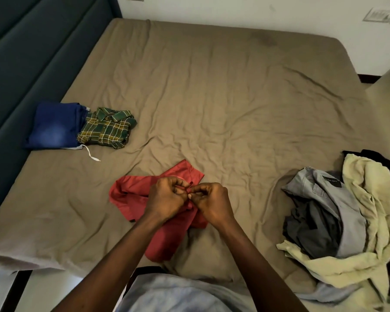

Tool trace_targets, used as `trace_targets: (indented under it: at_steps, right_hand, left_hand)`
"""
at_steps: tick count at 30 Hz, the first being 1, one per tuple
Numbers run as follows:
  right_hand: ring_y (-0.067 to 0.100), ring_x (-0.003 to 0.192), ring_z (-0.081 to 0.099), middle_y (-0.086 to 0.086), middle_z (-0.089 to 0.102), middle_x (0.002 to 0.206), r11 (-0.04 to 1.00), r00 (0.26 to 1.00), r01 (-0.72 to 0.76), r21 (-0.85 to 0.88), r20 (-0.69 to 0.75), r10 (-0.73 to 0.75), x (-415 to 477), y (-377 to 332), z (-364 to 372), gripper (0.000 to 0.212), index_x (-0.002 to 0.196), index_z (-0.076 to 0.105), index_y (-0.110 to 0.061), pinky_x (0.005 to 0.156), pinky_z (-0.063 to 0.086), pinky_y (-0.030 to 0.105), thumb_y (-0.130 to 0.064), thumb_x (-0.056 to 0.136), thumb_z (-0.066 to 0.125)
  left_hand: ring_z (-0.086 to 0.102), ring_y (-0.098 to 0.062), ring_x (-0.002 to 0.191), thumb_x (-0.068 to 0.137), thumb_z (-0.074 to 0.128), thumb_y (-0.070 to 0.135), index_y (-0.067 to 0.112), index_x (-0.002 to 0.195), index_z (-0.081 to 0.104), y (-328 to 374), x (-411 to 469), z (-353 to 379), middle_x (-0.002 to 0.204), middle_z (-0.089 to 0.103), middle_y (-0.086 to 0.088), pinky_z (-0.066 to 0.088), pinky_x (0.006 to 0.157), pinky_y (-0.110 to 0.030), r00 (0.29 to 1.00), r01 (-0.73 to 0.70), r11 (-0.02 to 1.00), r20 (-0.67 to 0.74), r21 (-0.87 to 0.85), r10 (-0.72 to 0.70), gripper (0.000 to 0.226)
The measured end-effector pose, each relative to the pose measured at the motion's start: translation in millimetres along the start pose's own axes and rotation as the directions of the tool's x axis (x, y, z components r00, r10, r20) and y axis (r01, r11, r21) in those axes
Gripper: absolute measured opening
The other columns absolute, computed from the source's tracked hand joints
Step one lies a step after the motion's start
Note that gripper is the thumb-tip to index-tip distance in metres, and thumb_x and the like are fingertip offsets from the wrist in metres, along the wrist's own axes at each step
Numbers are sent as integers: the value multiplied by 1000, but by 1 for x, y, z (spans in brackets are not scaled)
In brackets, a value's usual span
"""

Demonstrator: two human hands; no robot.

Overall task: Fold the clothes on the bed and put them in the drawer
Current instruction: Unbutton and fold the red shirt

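Both hands work at lower centre: left hand [167, 199] and right hand [212, 203] each pinch a small fastening on the red garment [131, 194], maybe a button or tie, too small to tell. It lies crumpled on the bed [212, 86]. Risks: the fastening slips, or tugging bunches the cloth and the fold goes crooked. The unfolded pile [347, 221] at right may slide off the edge. Folded jeans [52, 127] and plaid shirt [106, 129] sit upper left.

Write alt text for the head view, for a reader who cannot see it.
The left hand and right hand pinch the middle of a red garment spread on a tan bed. Folded jeans and a folded plaid shirt lie at far left; an unfolded pile sits at right.
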State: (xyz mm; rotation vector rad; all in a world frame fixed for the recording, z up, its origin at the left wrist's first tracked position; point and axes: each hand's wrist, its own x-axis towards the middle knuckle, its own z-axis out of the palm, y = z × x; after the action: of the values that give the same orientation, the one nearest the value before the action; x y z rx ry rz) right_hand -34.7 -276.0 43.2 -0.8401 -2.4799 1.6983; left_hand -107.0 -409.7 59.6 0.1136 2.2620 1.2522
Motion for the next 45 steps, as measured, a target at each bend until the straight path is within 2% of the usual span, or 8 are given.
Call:
trace_targets:
  at_steps: [5,13,16,19,30,34,37,45]
  right_hand:
    - [4,82,72,-4,79,92,977,996,73,-202,-41,-83,-4,-3,-4,19,105,81,-18,72,50,7,-14,87,75]
    - [14,63,67,11,75,76,967,989,-104,234,125,76,-9,13,-15,11,95,79,-7,65,58,30,-3,84,80]
    - [18,62,69,3,71,68,964,972,-149,220,211,102,-9,13,-19,8,93,78,-9,67,62,38,-3,86,79]
    - [17,58,70,0,71,67,990,970,-110,84,228,88,-10,10,-25,10,95,77,-15,60,58,30,-7,89,74]
    - [6,75,63,-8,68,85,931,934,276,-239,-161,-318,-21,4,-18,19,95,78,-19,68,48,19,-22,84,63]
    - [4,86,71,-10,75,94,972,977,207,112,-76,-199,-20,-5,-29,29,107,79,-22,81,56,24,-9,92,58]
    - [15,72,68,0,74,78,920,996,85,382,-6,-89,-18,-3,-40,16,107,77,-20,75,55,38,-12,96,69]
    - [23,69,70,12,75,85,954,965,100,283,208,-163,-11,-21,-60,14,106,79,-17,68,61,40,-13,95,72]
  left_hand:
    - [72,-15,59,82,66,-2,22,105,71,4,-10,3,69,75,-7,55,61,-28,1000,-28,993,-6,-114,28,34]
    - [58,-21,69,74,71,7,16,116,70,-6,-7,-7,73,68,-19,49,57,-23,986,51,952,168,-300,0,43]
    - [66,-22,75,87,66,-7,16,126,64,-8,-7,-12,87,76,-23,51,62,-21,958,30,961,283,-276,52,45]
    - [67,-22,78,82,70,6,20,130,62,-8,-7,-12,85,76,-22,52,69,-25,938,-15,965,331,-262,105,50]
    - [32,-6,47,95,62,-7,6,112,72,1,-5,15,57,43,-1,28,44,-20,946,72,914,318,-400,65,24]
    - [39,-5,48,92,66,-7,-2,108,72,2,-8,18,60,51,-2,33,46,-17,985,-4,844,142,-536,95,18]
    - [55,0,50,89,67,-12,2,100,71,3,-12,12,63,67,3,41,48,-13,986,-46,834,109,-551,127,18]
    - [70,-3,72,83,73,-14,3,86,69,14,-16,-3,80,77,-1,51,64,-13,948,-234,869,96,-437,304,18]
